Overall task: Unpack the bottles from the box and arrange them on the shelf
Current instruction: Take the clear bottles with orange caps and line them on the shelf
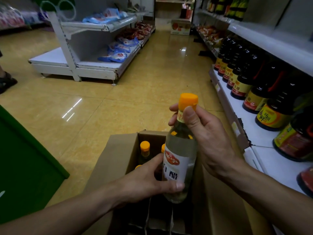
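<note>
Two hands hold one clear bottle [179,160] above an open brown box [118,150]. The right hand [203,133] pinches the neck just under the orange cap [188,99] — the left hand [149,182] wraps around the bottom part, with its thumb on the white label [176,167]. The bottle stands almost straight up. Down in the box, more bottles [144,149] with orange caps stick up. The box sits on a shiny yellow floor [118,107]. On the right is a white shelf [264,139] with a row of dark bottles [240,83] that have red and yellow labels. Across the floor stands another white shelf [88,46] — blue packets [116,55] lie on it. A green thing [25,167] fills the left edge.
</note>
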{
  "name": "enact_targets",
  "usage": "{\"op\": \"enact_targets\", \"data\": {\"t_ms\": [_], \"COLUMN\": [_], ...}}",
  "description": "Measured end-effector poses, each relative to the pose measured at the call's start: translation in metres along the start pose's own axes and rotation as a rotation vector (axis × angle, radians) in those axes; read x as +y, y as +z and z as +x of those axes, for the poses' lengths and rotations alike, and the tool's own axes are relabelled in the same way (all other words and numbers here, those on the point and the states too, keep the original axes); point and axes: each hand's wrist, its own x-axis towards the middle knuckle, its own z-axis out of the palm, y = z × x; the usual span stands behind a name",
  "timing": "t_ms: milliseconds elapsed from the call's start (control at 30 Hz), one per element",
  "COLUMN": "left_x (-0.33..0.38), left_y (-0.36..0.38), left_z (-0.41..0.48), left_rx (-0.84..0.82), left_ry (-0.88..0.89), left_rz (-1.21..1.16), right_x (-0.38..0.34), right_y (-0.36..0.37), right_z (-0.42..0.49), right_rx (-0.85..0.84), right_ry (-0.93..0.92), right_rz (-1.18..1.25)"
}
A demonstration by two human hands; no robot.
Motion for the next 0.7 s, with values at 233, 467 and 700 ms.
{"op": "enact_targets", "data": {"t_ms": [233, 467, 700], "left_x": [0.011, 0.009, 0.011], "left_y": [0.007, 0.024, 0.024], "left_z": [-0.003, 0.004, 0.011], "left_rx": [-0.074, 0.147, 0.355], "left_ry": [0.005, 0.075, 0.145], "left_rz": [-0.205, -0.308, -0.39], "right_x": [-0.014, -0.015, 0.012], "right_y": [-0.005, -0.004, 0.004], "right_z": [0.006, 0.006, -0.01], "right_rx": [-0.042, -0.002, -0.033], "right_ry": [0.031, 0.117, 0.265], "right_rz": [0.215, -0.043, -0.188]}}
